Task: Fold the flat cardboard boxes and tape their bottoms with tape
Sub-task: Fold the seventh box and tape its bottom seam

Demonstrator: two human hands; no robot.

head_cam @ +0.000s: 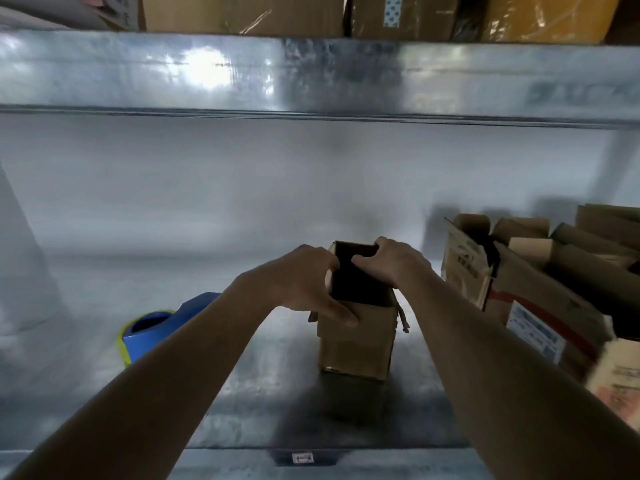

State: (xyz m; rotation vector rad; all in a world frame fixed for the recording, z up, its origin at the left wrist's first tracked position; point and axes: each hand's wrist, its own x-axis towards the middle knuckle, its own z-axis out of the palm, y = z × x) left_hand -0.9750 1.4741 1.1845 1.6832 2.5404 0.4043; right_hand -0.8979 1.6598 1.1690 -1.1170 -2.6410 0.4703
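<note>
One small cardboard box (356,337) stands upright and opened out at the middle of the metal shelf (242,393), its bottom hidden. The left hand (304,282) and right hand (394,261) both grip its top rim. Erected boxes (540,282) crowd the right; the tape dispenser (156,330) lies left, so taping probably remains.

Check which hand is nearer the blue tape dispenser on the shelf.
Left. The left hand grips the left rim of the small open cardboard box, the side facing the blue tape dispenser. The right hand holds the box's far right rim, farther from it.
</note>
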